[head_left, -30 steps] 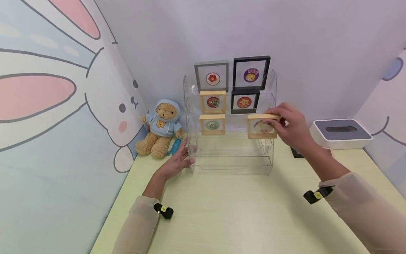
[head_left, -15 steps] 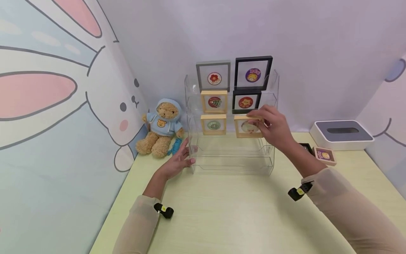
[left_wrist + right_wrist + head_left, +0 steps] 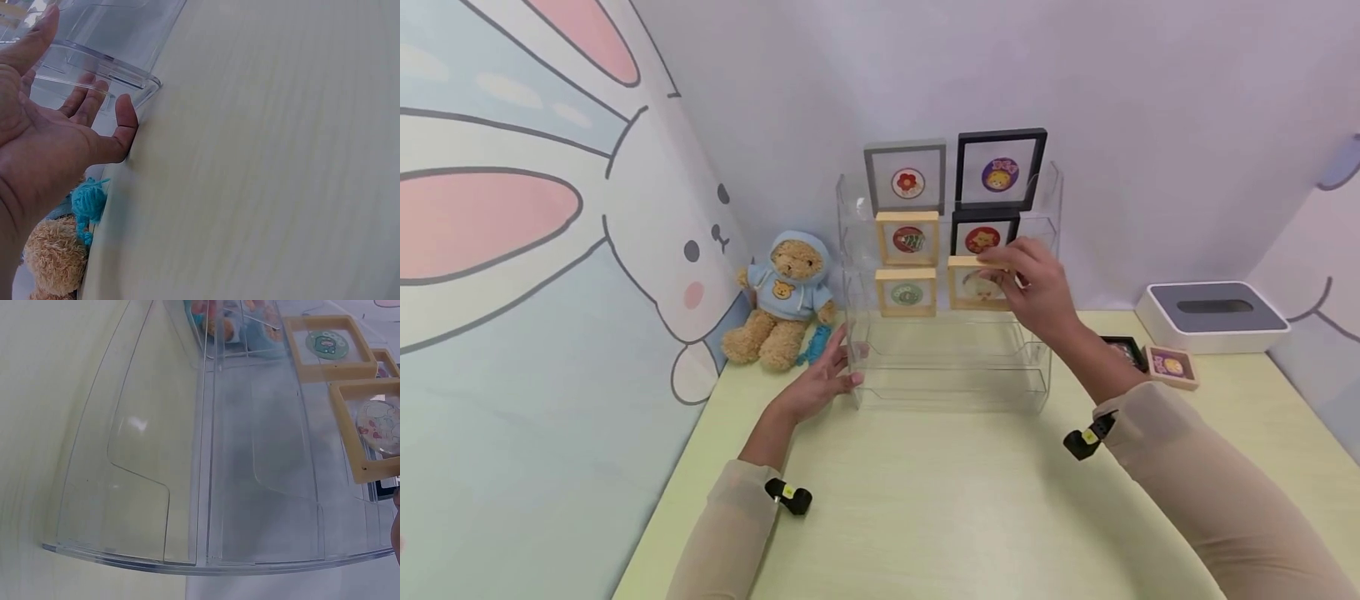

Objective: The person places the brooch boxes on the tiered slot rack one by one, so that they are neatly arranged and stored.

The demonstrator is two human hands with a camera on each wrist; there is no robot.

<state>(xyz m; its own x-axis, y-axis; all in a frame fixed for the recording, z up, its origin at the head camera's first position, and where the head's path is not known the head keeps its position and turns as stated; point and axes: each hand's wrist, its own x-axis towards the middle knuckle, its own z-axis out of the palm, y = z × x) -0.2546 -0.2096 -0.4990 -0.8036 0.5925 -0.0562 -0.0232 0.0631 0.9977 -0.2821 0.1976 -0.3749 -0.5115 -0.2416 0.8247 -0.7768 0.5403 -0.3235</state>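
A clear acrylic tiered display rack [image 3: 951, 382] stands on the table. My right hand [image 3: 1039, 287] pinches the top right corner of a light-wood picture frame [image 3: 955, 285] with a round badge in it, held upright at the third tier from the top. In the right wrist view this picture frame [image 3: 351, 434] is near the right edge, with only a sliver of the hand showing. To its left on that tier stands another light-wood frame with a green badge [image 3: 906, 293]. My left hand [image 3: 812, 390] rests at the rack's left side, fingers extended, thumb toward the front.
Higher tiers hold a grey frame [image 3: 906, 178], a black frame [image 3: 1002, 170], and two smaller frames. A teddy bear [image 3: 792, 287] sits left of the rack. To the right lie a small black frame [image 3: 1126, 353], a pinkish frame [image 3: 1171, 367] and a white tissue box [image 3: 1216, 318].
My right hand has carried the light-wood picture frame leftward and slightly up, beside the green-badge frame. Small frames on the right have come out from behind my forearm. My left hand stays put.
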